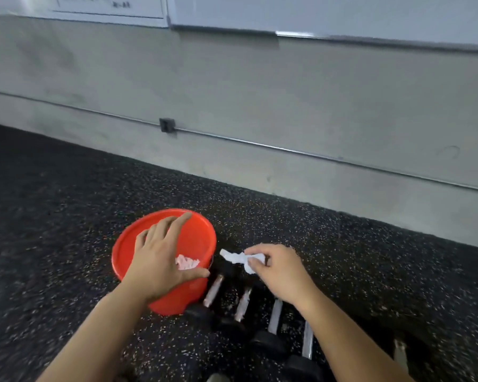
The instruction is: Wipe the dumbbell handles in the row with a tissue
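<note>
A row of black dumbbells lies on the speckled floor, running from the centre toward the lower right. Their metal handles show at the leftmost handle (213,290), the second handle (243,304) and a third handle (275,317), with more beyond. My right hand (276,267) pinches a crumpled white tissue (236,257) just above the far end of the row. My left hand (163,257) hovers with spread fingers over a red bucket (138,244), holding nothing. Inside the bucket lies a wad of used tissue (186,262).
The bucket stands directly left of the dumbbell row, touching or nearly touching the leftmost one. A grey concrete wall (260,106) with a metal conduit and a small black box (167,124) runs behind. Black rubber flooring (53,216) stretches to the left.
</note>
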